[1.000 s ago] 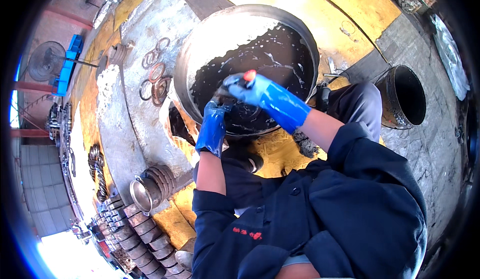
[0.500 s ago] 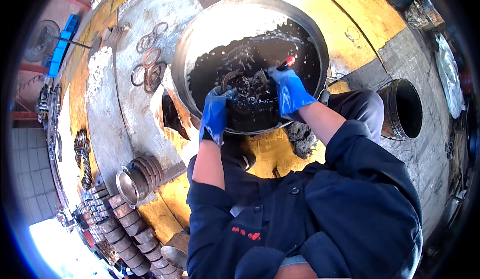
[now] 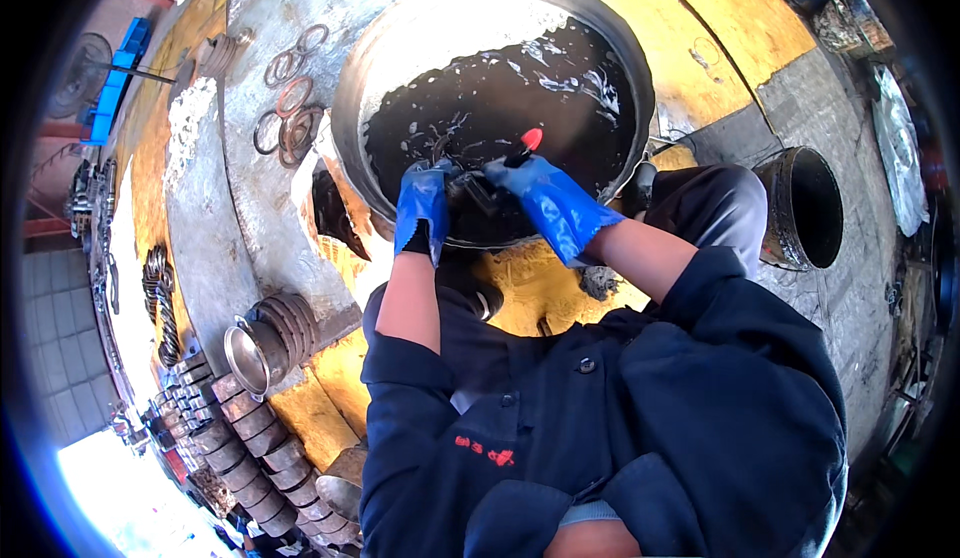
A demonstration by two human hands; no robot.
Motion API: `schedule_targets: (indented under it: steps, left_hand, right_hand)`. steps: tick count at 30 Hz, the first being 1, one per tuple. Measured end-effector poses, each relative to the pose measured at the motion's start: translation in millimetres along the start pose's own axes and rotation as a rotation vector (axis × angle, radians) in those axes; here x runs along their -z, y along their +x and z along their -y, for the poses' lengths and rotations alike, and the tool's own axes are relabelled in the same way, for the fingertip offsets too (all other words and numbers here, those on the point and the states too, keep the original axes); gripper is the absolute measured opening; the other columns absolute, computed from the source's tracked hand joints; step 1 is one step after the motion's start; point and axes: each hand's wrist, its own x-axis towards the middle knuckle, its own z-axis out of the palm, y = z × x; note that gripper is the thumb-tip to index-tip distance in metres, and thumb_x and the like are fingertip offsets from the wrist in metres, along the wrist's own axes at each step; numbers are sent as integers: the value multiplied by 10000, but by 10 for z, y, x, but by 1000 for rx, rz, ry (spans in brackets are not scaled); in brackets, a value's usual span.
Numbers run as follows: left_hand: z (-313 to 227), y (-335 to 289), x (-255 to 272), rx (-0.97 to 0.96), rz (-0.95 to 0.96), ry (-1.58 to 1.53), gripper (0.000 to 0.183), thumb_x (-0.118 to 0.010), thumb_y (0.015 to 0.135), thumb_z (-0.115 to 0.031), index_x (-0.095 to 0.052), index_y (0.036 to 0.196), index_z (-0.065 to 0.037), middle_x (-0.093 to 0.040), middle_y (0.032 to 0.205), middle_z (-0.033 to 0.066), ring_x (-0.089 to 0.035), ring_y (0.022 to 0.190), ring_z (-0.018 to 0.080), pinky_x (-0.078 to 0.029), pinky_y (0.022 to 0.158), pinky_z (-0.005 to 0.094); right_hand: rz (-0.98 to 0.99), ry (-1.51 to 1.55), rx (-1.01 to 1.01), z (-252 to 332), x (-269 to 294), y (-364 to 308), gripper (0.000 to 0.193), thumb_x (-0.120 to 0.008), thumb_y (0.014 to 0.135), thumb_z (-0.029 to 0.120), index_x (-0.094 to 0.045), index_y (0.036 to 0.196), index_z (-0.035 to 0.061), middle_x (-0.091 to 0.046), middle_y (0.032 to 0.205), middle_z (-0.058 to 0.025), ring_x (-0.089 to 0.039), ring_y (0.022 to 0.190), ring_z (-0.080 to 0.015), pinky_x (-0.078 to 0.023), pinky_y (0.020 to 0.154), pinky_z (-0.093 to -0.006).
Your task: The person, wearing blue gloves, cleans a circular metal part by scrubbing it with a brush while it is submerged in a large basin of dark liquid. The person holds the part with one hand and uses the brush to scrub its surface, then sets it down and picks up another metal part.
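Both my hands, in blue rubber gloves, are over a wide round metal basin (image 3: pixel 347 108) of dark liquid (image 3: pixel 500 98). My left hand (image 3: pixel 422 203), at the basin's near left side, is closed on a dark ring-shaped metal part (image 3: pixel 441 146), mostly hidden by the glove and the liquid. My right hand (image 3: pixel 548 196) is wrapped round a tool with a red-ended dark handle (image 3: pixel 531 139). Its working end points toward the part by my left hand and cannot be made out. Ripples and splashes surround both hands.
Several loose metal rings (image 3: pixel 292 98) lie on the floor left of the basin. Nearer stand a cylindrical part (image 3: pixel 258 353) beside rings and rows of rusty cylindrical pieces (image 3: pixel 245 453). To the right is a dark bucket (image 3: pixel 808 208), beyond my bent knee (image 3: pixel 725 203).
Both hands have come closer together and lower in the liquid. My right hand moved left with the red-ended tool, whose handle now stands more upright. The ring is now harder to see.
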Motion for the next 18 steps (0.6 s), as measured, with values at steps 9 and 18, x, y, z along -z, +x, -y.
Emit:
schedule_targets:
  steps: [9, 18]
  left_hand:
    - [-348, -26, -12, -160, -43, -158, 253, -569, 954, -235, -661, 1062, -26, -672, 907, 61, -602, 810, 128, -470, 785, 275]
    - [-230, 173, 14, -305, -136, 54, 360, -521, 960, -307, -646, 1046, 20, -662, 932, 163, -619, 836, 260, -475, 784, 360]
  right_hand:
    - [-201, -194, 468, 95, 323, 62, 297, -636, 899, 258, -692, 1110, 58, -721, 1017, -96, -670, 966, -175, -518, 878, -334]
    - [-207, -852, 684, 93, 317, 51, 314, -647, 869, 248, -663, 1166, 145, -692, 1114, -132, -663, 1048, -296, -528, 895, -383]
